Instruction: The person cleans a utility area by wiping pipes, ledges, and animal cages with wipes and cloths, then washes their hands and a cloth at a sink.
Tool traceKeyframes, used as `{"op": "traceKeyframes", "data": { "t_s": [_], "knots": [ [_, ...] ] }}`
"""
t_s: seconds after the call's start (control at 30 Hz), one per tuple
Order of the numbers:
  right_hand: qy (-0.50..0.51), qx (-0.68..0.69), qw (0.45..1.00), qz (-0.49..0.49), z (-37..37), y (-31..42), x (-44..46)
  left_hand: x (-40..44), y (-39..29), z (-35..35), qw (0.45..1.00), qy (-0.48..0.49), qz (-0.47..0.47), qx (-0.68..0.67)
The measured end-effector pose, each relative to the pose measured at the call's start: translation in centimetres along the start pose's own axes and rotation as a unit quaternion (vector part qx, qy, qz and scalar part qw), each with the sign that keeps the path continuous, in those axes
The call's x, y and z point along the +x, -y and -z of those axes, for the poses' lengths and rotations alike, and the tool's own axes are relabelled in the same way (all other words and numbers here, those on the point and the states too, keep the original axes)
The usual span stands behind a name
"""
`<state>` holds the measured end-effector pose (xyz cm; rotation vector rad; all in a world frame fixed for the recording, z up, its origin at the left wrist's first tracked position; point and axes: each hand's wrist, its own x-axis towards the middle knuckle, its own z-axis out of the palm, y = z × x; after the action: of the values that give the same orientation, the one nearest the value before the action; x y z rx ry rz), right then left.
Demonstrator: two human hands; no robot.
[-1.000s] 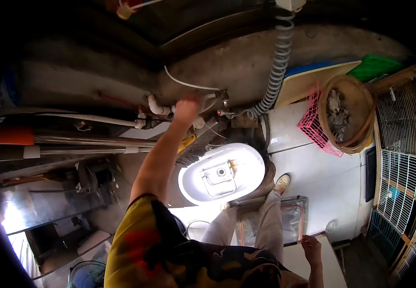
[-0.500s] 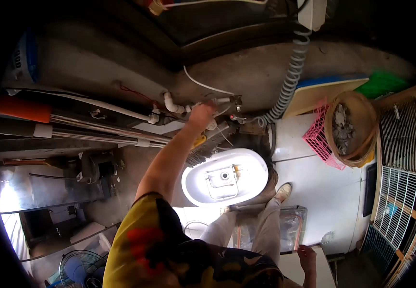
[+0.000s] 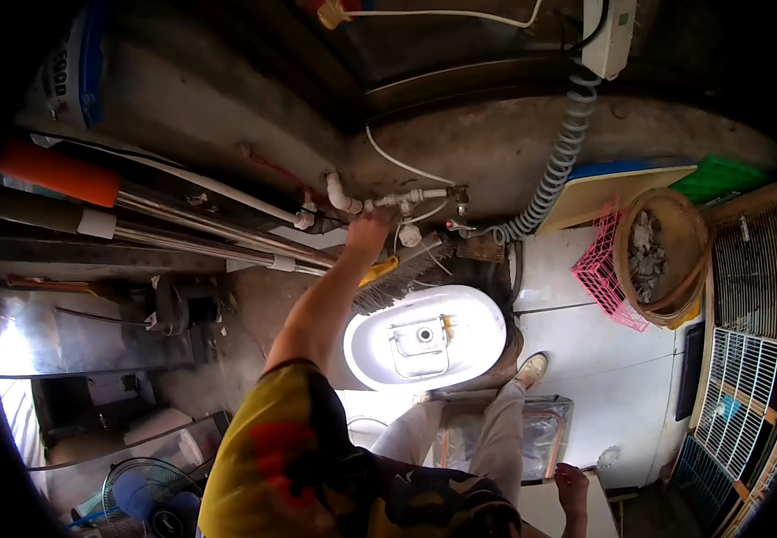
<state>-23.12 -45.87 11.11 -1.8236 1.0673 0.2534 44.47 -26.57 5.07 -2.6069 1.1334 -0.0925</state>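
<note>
My left hand (image 3: pixel 368 231) reaches forward to the white pipe (image 3: pixel 342 195) along the wall. Its knuckles are bent and the fingers look closed at the pipe fittings, but what they grip is hidden. Just right of it are a metal tap (image 3: pixel 460 199) and a round white fitting (image 3: pixel 409 236). Below, a white oval basin (image 3: pixel 366 359) stands on the floor with a metal-framed piece (image 3: pixel 420 336) inside. My right hand (image 3: pixel 571 480) hangs low by my right leg, above a pale surface (image 3: pixel 568 507), its fingers curled in and nothing visible in them.
Long poles (image 3: pixel 200 229) slant in from the left. A coiled hose (image 3: pixel 557 157) hangs at the wall. To the right are a pink crate (image 3: pixel 602 278), a round basket (image 3: pixel 626 287) holding grey scraps, and wire racks (image 3: pixel 737 381). A fan (image 3: pixel 142 498) stands at lower left.
My left hand has drawn back slightly left and down along the pipe, uncovering the fittings near the tap. The view has shifted a little. My right hand stays low by the leg.
</note>
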Motion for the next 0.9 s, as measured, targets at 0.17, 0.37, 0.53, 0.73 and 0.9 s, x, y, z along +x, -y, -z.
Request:
{"op": "traceKeyframes", "data": {
  "t_s": [0.17, 0.37, 0.53, 0.73, 0.9],
  "knots": [
    [0.031, -0.018, 0.997, -0.066, 0.7, 1.0, -0.2, -2.1, -2.5, -0.1, 0.926, 0.165, 0.290, -0.177],
    [0.029, 0.032, 0.998, -0.034, -0.2, 2.5, 1.6, 1.8, -2.2, -4.2, 0.384, -0.208, 0.491, -0.754],
    [0.049, -0.006, 0.998, -0.024, 0.3, 1.5, 2.9, 4.9, -1.7, -3.9, 0.249, -0.121, 0.578, -0.768],
    [0.060, -0.046, 0.997, -0.020, 2.0, -0.5, 3.1, 5.0, -2.8, -2.3, 0.216, -0.144, 0.568, -0.781],
    [0.049, -0.061, 0.996, -0.052, 2.8, -1.4, 3.0, 1.3, -3.8, 0.3, 0.605, -0.115, 0.523, -0.588]
  ]
}}
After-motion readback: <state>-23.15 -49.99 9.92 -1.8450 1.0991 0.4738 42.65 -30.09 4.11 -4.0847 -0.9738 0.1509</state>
